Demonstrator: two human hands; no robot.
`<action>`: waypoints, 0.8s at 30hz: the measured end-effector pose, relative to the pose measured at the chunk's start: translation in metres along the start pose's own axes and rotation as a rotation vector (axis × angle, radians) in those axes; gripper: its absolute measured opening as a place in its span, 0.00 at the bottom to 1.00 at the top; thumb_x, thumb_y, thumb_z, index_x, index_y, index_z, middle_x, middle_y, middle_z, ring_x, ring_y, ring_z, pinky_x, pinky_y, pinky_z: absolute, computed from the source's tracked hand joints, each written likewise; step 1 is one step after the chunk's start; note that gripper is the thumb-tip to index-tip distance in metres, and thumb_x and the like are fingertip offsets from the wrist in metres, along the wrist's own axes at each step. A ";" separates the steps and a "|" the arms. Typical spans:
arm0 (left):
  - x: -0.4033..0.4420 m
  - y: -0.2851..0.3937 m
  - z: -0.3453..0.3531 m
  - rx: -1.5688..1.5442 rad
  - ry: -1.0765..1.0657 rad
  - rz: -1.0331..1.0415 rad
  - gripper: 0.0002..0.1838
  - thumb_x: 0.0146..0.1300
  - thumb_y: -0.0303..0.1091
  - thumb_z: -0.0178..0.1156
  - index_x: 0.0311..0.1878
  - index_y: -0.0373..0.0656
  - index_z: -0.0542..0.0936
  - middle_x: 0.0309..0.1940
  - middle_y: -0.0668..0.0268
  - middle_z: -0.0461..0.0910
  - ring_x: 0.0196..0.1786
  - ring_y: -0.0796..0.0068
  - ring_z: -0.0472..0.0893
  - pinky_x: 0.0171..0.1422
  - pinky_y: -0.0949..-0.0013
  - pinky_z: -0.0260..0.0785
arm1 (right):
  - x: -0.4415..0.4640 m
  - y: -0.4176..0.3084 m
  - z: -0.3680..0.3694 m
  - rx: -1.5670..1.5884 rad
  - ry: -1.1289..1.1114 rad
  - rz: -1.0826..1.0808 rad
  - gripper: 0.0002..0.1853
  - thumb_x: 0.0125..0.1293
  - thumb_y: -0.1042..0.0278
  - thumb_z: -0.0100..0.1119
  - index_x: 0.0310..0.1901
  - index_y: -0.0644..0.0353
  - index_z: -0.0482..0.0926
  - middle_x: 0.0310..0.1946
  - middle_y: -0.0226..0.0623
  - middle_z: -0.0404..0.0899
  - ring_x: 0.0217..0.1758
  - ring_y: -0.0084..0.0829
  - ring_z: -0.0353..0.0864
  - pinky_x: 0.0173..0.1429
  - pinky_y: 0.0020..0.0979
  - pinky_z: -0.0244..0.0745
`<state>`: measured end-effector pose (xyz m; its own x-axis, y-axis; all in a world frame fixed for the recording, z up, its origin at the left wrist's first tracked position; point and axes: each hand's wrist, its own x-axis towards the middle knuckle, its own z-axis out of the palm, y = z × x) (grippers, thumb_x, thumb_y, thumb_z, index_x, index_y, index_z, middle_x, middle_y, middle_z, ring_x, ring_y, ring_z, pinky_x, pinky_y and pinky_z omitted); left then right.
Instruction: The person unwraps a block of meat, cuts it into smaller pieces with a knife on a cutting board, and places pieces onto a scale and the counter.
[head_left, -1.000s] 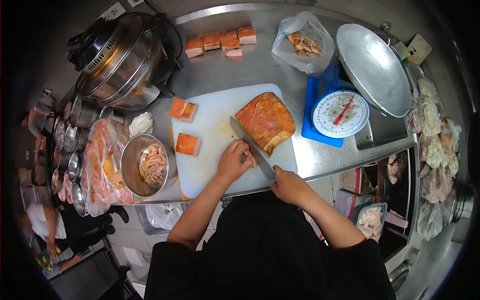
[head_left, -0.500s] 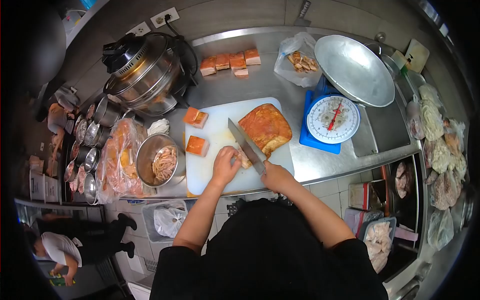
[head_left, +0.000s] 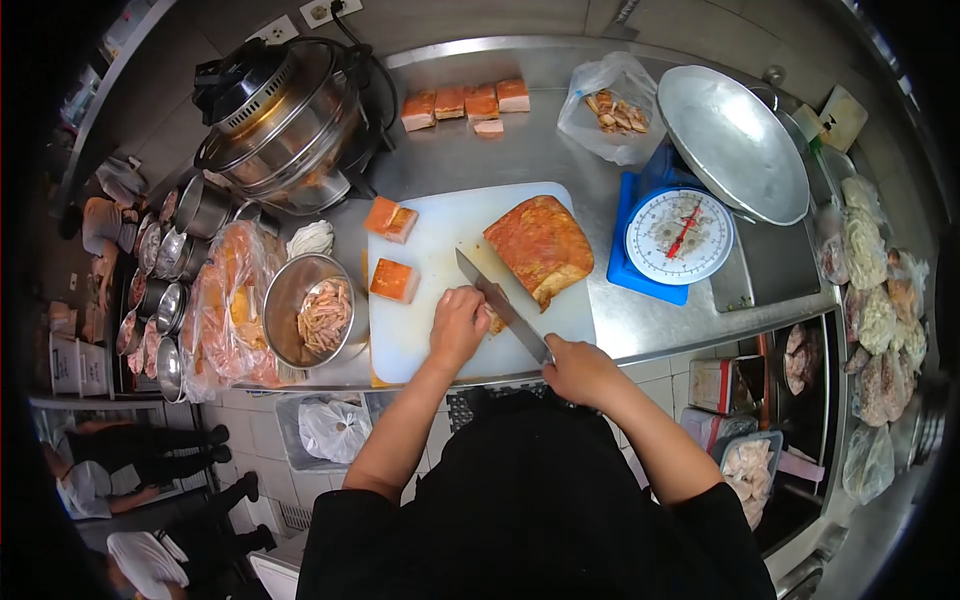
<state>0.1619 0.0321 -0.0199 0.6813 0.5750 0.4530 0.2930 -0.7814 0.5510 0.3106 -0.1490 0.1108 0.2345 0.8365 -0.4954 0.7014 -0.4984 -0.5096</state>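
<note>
My right hand (head_left: 582,372) is wrapped round the handle of a long, broad knife (head_left: 508,312), whose blade slants up and left over the white cutting board (head_left: 420,350). My left hand (head_left: 460,324) has its fingers curled on a small strip of pork (head_left: 496,318), close beside the blade and partly hidden by it. Behind the knife sits a large slab of pork (head_left: 538,245) with browned skin. Two skin-topped pork blocks, an upper block (head_left: 391,218) and a lower block (head_left: 394,281), lie on the board's left side.
A steel pot (head_left: 308,318) of cut meat strips stands left of the board, near bagged meat (head_left: 238,300). A round glass cooker (head_left: 280,135) is behind. Several pork blocks (head_left: 465,103), an open plastic bag (head_left: 612,112) and a blue scale (head_left: 678,236) occupy the counter's back and right.
My right hand and the knife have drawn slightly back and to the right. My left hand stays at the pork strip. The view has shifted a little, and two people now show at lower left.
</note>
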 end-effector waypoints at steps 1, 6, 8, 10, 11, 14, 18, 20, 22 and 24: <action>0.001 0.001 -0.001 -0.002 -0.003 -0.005 0.09 0.53 0.21 0.62 0.39 0.37 0.79 0.40 0.55 0.80 0.47 0.50 0.77 0.54 0.54 0.71 | 0.000 0.000 0.004 -0.025 -0.006 -0.004 0.16 0.67 0.66 0.57 0.52 0.66 0.75 0.40 0.59 0.86 0.47 0.57 0.87 0.56 0.53 0.80; 0.002 -0.002 0.000 -0.031 0.002 0.034 0.08 0.53 0.23 0.62 0.38 0.38 0.78 0.38 0.55 0.80 0.45 0.50 0.77 0.54 0.53 0.71 | 0.035 -0.001 0.034 -0.021 -0.016 0.033 0.16 0.67 0.66 0.57 0.51 0.68 0.75 0.41 0.60 0.86 0.47 0.57 0.87 0.55 0.53 0.80; 0.001 -0.002 -0.003 -0.008 -0.062 0.021 0.08 0.52 0.24 0.61 0.37 0.40 0.79 0.39 0.57 0.80 0.45 0.52 0.77 0.55 0.54 0.71 | 0.049 0.000 0.038 0.015 0.101 -0.043 0.15 0.66 0.66 0.57 0.50 0.67 0.75 0.40 0.60 0.86 0.47 0.59 0.86 0.55 0.54 0.80; -0.004 -0.001 -0.009 0.017 -0.115 0.020 0.08 0.52 0.25 0.61 0.37 0.41 0.80 0.40 0.59 0.81 0.46 0.53 0.78 0.55 0.54 0.71 | 0.058 0.005 0.034 0.033 0.124 -0.074 0.16 0.66 0.66 0.58 0.51 0.66 0.75 0.39 0.61 0.85 0.47 0.60 0.86 0.55 0.55 0.79; -0.007 -0.002 -0.013 0.026 -0.206 -0.024 0.08 0.52 0.25 0.60 0.37 0.42 0.80 0.41 0.60 0.81 0.47 0.53 0.78 0.56 0.54 0.70 | 0.062 0.008 0.030 0.058 0.142 -0.104 0.16 0.65 0.66 0.58 0.52 0.65 0.75 0.38 0.61 0.85 0.46 0.61 0.86 0.54 0.55 0.79; -0.001 -0.001 -0.018 -0.003 -0.179 -0.021 0.10 0.51 0.26 0.61 0.39 0.42 0.81 0.43 0.60 0.81 0.48 0.54 0.78 0.56 0.54 0.69 | 0.028 -0.001 0.010 0.178 0.263 -0.040 0.18 0.65 0.64 0.59 0.53 0.63 0.76 0.36 0.62 0.85 0.45 0.62 0.85 0.53 0.56 0.78; 0.034 0.010 -0.016 -0.018 -0.179 0.197 0.16 0.53 0.31 0.62 0.47 0.48 0.85 0.50 0.63 0.80 0.52 0.56 0.77 0.57 0.57 0.69 | -0.015 0.008 -0.019 0.261 0.357 0.034 0.19 0.65 0.64 0.59 0.55 0.62 0.76 0.36 0.62 0.85 0.44 0.62 0.85 0.52 0.57 0.77; 0.048 0.016 -0.016 0.052 -0.344 0.206 0.18 0.53 0.32 0.62 0.50 0.50 0.85 0.51 0.63 0.80 0.54 0.57 0.78 0.59 0.57 0.68 | -0.031 0.020 -0.024 0.215 0.363 0.082 0.19 0.66 0.63 0.59 0.55 0.63 0.76 0.36 0.61 0.85 0.43 0.62 0.85 0.51 0.56 0.77; 0.054 0.024 -0.022 0.127 -0.508 0.207 0.21 0.54 0.32 0.62 0.53 0.53 0.85 0.52 0.63 0.80 0.55 0.58 0.78 0.62 0.57 0.68 | -0.048 0.028 -0.018 0.213 0.361 0.096 0.19 0.67 0.63 0.59 0.55 0.63 0.76 0.36 0.61 0.85 0.43 0.62 0.85 0.51 0.56 0.77; 0.054 0.029 -0.031 0.200 -0.571 0.049 0.23 0.56 0.33 0.63 0.57 0.50 0.83 0.53 0.63 0.80 0.57 0.59 0.78 0.65 0.56 0.66 | -0.064 0.031 -0.011 0.252 0.326 0.150 0.19 0.68 0.62 0.60 0.55 0.63 0.76 0.36 0.61 0.85 0.43 0.62 0.85 0.51 0.56 0.77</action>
<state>0.1859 0.0484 0.0424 0.9331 0.3596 -0.0037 0.3352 -0.8660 0.3712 0.3250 -0.2156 0.1345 0.5497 0.7588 -0.3494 0.4669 -0.6259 -0.6247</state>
